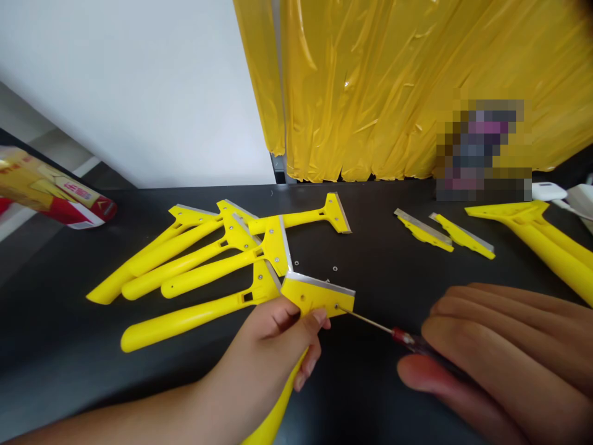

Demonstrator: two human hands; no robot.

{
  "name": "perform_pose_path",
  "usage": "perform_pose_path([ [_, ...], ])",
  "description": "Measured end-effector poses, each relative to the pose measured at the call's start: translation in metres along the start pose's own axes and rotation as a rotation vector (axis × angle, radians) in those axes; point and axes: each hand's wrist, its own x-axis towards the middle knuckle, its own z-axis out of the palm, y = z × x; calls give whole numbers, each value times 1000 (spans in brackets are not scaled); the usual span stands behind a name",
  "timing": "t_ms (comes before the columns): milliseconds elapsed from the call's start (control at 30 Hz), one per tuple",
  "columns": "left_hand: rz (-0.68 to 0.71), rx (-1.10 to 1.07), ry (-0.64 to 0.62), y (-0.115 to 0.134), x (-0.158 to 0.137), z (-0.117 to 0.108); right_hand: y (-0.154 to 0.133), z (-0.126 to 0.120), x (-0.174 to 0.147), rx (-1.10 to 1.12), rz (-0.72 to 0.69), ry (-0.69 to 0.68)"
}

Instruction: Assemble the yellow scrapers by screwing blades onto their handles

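A white panel and a hanging yellow plastic sheet stand behind a dark tabletop, seen from the head camera. A yellow scraper is off the table in the left hand, pinched between thumb and fingers just below its head, with its handle running down toward the person and its metal blade edge facing away. The right hand is wrapped around a screwdriver whose long axis runs leftward and slightly away from that grip, so that the tip meets, or nearly meets, the screw in the right-hand hole of the head; whether it is seated cannot be told. The left hand is the nearer one to that screw. The left-hand hole looks bare. Counted out, there are one scraper in hand, six scrapers lying on the table to the left and beyond the hands, two loose blade pieces farther right, and three small metal fasteners near the held head. Yellow handles lie at the right, overlapping too much to number surely. One can-like container is at the far left, and one white device at the right.
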Motion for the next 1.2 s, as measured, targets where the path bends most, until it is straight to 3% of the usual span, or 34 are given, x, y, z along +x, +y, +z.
perform_pose_path([
  [133, 15, -13, 12, 3, 0, 1, -3, 4, -3, -171, -62, -30],
  [300, 22, -158, 15, 7, -1, -1, 13, -4, 1, 27, -47, -40],
  [367, 25, -205, -38, 7, -2, -3, 26, -7, 5, 287, 74, 0],
  [500, -34, -236, -160, 5, -4, -5, 56, -3, 24, 964, 366, 254],
  [600, -77, -284, -268, 4, -3, -3, 72, 3, 39, 1219, 607, 245],
  [700, -133, -340, -450, 2, -2, -3, 74, 8, 42, 1307, 768, 138],
  [767, -129, -377, -511, 1, -3, -4, 66, 12, 37, 1091, 756, 28],
  [833, -112, -384, -528, -1, -4, -4, 55, 18, 29, 661, 657, -47],
  [933, -128, -343, -535, -1, -7, -3, 41, 28, 19, 202, 328, -124],
  [1033, -144, -303, -515, 2, -12, -1, 37, 41, 15, 18, 85, -212],
  [1200, -132, -270, -504, 9, -16, -3, 45, 59, 17, -120, 74, -267],
])
